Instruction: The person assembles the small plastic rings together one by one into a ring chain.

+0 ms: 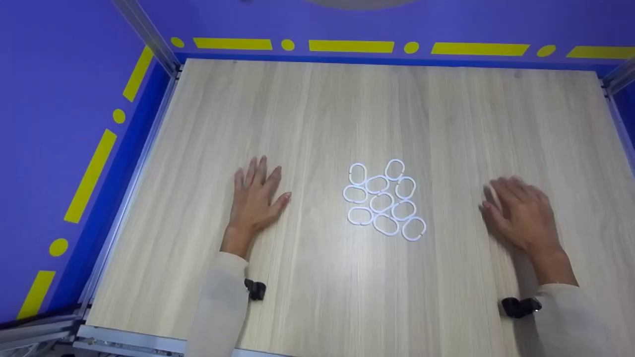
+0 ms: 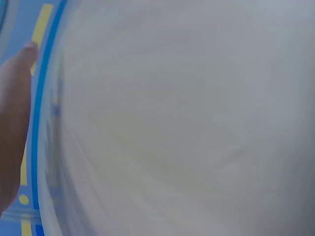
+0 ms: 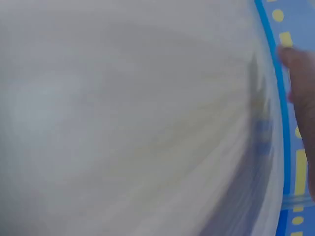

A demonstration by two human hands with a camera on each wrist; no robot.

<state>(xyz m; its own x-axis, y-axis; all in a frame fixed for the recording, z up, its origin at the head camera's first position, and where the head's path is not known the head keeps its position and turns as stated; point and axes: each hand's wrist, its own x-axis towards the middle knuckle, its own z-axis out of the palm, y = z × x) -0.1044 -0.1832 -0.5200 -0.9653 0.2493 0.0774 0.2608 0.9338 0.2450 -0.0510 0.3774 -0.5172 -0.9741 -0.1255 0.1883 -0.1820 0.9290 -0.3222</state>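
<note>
Several white oval rings, which look like plastic shower curtain rings point(image 1: 395, 160), lie flat in a loose cluster near the middle of the table. Small gaps show in some of their outlines. To the left of the cluster, my left hand point(image 1: 254, 202) rests palm down with its fingers spread. On the right side, my right hand point(image 1: 526, 213) is palm down with relaxed fingers and a shadow beside it, holding nothing. Each wrist view catches only part of a hand at its edge, the left hand point(image 2: 15, 118) and the right hand point(image 3: 302, 98); the rings are outside both.
The wood-grain table point(image 1: 307, 119) is framed by metal rails. Blue panels point(image 1: 347, 25) with yellow dashes and dots rise behind it and at the left. Small black wrist cameras sit at both sleeves, the left camera point(image 1: 256, 290) and the right camera point(image 1: 520, 307).
</note>
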